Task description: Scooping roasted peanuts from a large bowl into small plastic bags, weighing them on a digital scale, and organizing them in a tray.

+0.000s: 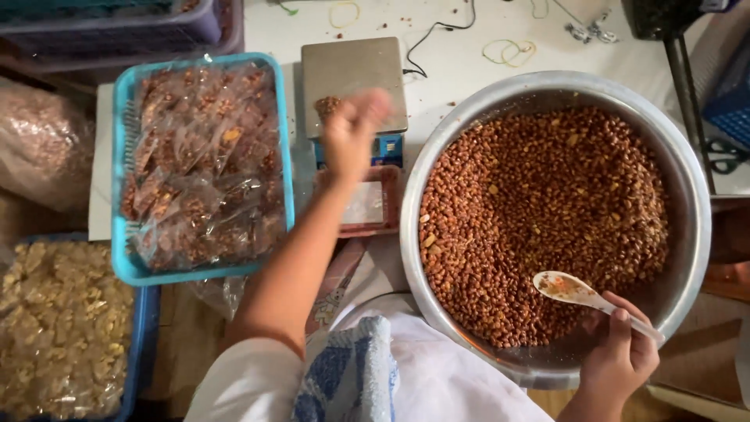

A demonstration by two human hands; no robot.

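Left hand [353, 133] pinches peanuts over the scale [353, 82]; right hand [617, 355] grips a spoon [574, 291].

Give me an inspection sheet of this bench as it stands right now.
Surface: white table, crumbs scattered.
Job's things: metal basin of roasted peanuts; scale with a small peanut heap.
Clutter: turquoise basket of filled bags; rubber bands.
Hands: left hand blurred above the scale, grip unclear; right hand holds white spoon over the basin.
Cables: black cable behind the scale.
Surroundings: blue crate of pale snack pieces, lower left.
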